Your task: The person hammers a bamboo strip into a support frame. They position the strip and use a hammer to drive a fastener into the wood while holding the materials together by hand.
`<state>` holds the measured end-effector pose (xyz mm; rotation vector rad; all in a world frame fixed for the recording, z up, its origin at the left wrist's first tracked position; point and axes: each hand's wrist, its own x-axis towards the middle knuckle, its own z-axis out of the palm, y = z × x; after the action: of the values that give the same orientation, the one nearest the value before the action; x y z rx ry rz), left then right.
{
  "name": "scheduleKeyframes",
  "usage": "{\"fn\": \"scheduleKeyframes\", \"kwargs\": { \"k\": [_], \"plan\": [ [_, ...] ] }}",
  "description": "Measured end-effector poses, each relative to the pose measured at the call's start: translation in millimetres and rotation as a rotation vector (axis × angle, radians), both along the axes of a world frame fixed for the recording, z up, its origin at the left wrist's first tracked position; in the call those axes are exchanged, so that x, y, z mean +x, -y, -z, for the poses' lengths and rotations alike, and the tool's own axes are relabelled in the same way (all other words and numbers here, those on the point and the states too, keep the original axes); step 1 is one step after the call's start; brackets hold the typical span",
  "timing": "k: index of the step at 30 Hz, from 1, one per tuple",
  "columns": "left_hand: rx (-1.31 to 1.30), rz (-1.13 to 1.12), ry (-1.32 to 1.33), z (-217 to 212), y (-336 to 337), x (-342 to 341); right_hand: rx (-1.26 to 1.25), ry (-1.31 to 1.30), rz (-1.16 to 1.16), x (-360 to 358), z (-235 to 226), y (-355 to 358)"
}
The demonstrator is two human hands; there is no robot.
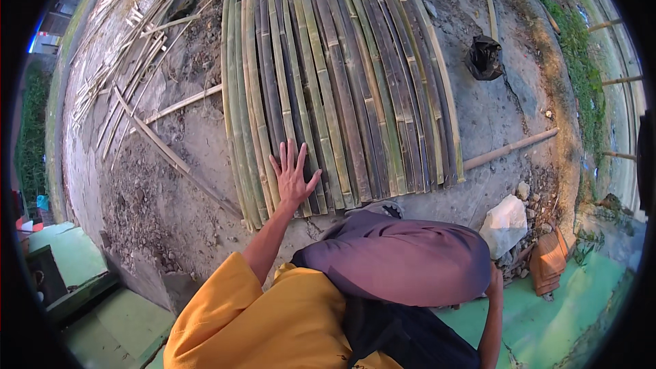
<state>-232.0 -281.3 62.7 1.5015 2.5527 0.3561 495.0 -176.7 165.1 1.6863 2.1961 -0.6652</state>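
Note:
Several long split bamboo slats lie side by side on the concrete ground, running away from me. My left hand is spread flat with fingers apart, pressing on the near ends of the left slats. My right hand is mostly hidden behind my bent knee in purple cloth; only a bit of it shows by my thigh, and what its fingers do cannot be made out. My yellow sleeve fills the lower edge.
A bamboo pole lies across under the slats at right. Loose bamboo strips are scattered at left. A black bag sits at upper right, a white stone and rubble near my knee, green painted floor below.

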Motion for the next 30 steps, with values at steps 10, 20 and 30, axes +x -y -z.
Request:
{"fn": "scheduleKeyframes", "kwargs": {
  "k": [10, 20, 30],
  "plan": [
    [-0.002, 0.499, 0.172, 6.7, -86.2, 103.6, 0.057, 0.114, -0.063, -42.0, -25.6, -2.0],
    [-0.138, 0.843, 0.032, 9.7, -153.2, 123.4, 0.094, 0.001, 0.084, -23.3, -24.8, 44.2],
    [0.09, 0.498, -0.133, 13.8, -328.6, -45.8, -0.013, 0.044, 0.32, -11.4, -40.5, 113.6]
  ]
}}
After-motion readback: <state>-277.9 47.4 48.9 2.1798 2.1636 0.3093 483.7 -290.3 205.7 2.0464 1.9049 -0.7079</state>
